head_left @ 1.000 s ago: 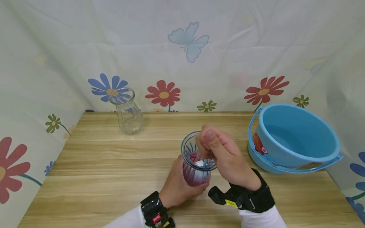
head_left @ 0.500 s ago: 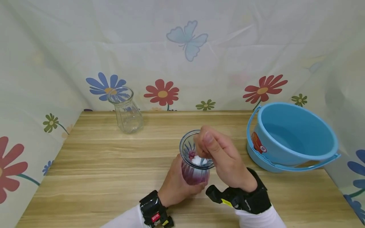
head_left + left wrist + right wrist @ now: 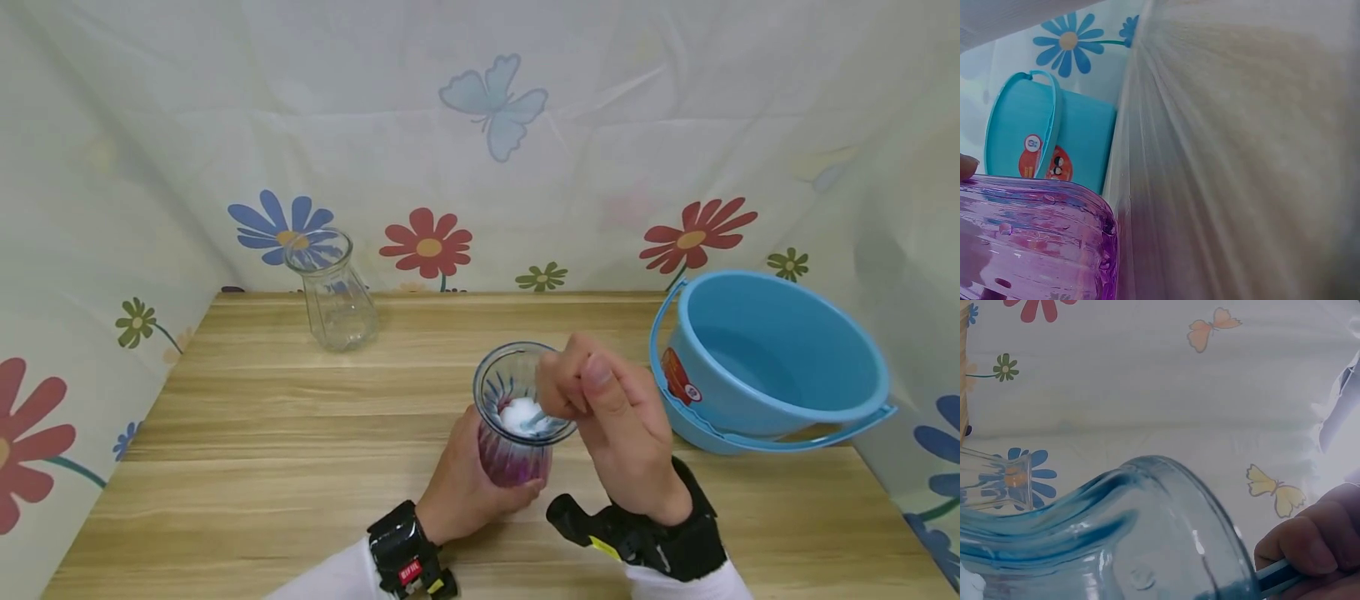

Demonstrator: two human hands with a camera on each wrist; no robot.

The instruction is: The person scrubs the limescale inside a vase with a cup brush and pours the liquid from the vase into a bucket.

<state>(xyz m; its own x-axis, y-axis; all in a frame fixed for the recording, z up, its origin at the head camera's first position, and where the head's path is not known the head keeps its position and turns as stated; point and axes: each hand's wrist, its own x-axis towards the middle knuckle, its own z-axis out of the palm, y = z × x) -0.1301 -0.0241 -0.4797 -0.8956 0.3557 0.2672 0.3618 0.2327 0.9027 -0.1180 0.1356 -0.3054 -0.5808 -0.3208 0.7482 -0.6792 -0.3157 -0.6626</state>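
A ribbed glass vase [image 3: 517, 458], bluish at its flared rim and purple toward the base, tilts slightly over the table. My left hand [image 3: 465, 487] grips it low around the body; the left wrist view shows its purple base [image 3: 1035, 237] close up. Above the rim, my right hand [image 3: 618, 429] is curled around the thin blue handle [image 3: 1280, 576] of what looks like a bottle brush. Its white head [image 3: 521, 415] sits inside the vase, partly hidden by the glass and the hand.
Toward the back left stands a second vase, of clear glass [image 3: 339, 308]. A light blue bucket [image 3: 697, 367] with its handle folded down occupies the right side. Flower-printed curtain [image 3: 600, 167] closes off the back and sides of the wooden table [image 3: 262, 433].
My right hand has shifted right and turned a little at the rim, and more of the white head shows in the vase's mouth. The left hand keeps its grip in place.
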